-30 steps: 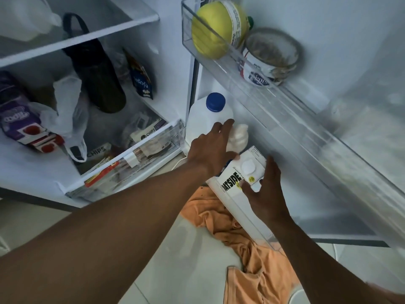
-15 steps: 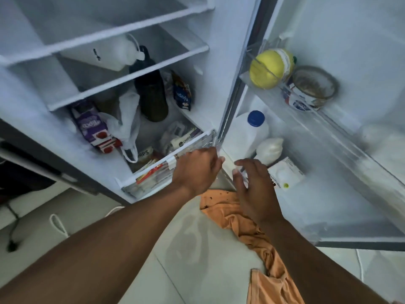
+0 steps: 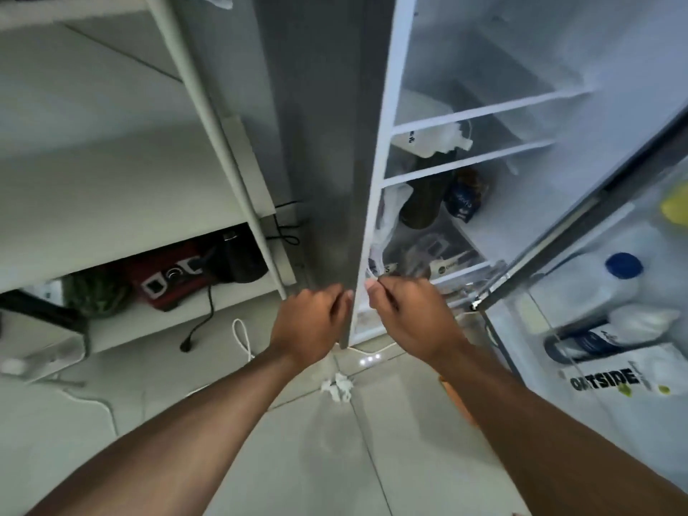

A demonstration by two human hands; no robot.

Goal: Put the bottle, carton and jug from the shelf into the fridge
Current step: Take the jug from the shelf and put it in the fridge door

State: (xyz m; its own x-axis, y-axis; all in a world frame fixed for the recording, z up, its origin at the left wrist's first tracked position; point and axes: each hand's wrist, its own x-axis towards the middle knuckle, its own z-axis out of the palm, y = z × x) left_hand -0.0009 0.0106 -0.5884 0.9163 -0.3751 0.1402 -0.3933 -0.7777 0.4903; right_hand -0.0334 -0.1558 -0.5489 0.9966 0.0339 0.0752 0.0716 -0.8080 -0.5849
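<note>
The fridge door [image 3: 558, 251] stands open on the right. In its lower bin [image 3: 521, 366] are a white jug with a blue cap [image 3: 621, 279], a white carton marked OATSIDE [image 3: 629, 378] and, between them, a dark blue bottle [image 3: 580, 344] partly behind the bin's wall. My left hand [image 3: 309, 322] is beside the grey side wall of the fridge [image 3: 327, 180], fingers curled, holding nothing. My right hand [image 3: 409, 318] is in front of the fridge's bottom drawer [image 3: 458, 270], fingers curled in, also holding nothing.
A white shelf unit [image 3: 223, 143] stands left of the fridge, with a red appliance [image 3: 167, 281] and a black device [image 3: 238, 262] on its low board. Cables and a crumpled white tissue [image 3: 337, 391] lie on the tiled floor. An orange cloth [image 3: 458, 400] shows beside my right arm.
My view has swung left towards the shelf unit. Both hands have drawn back from the door bin to the fridge's front left corner and their fingers have curled in.
</note>
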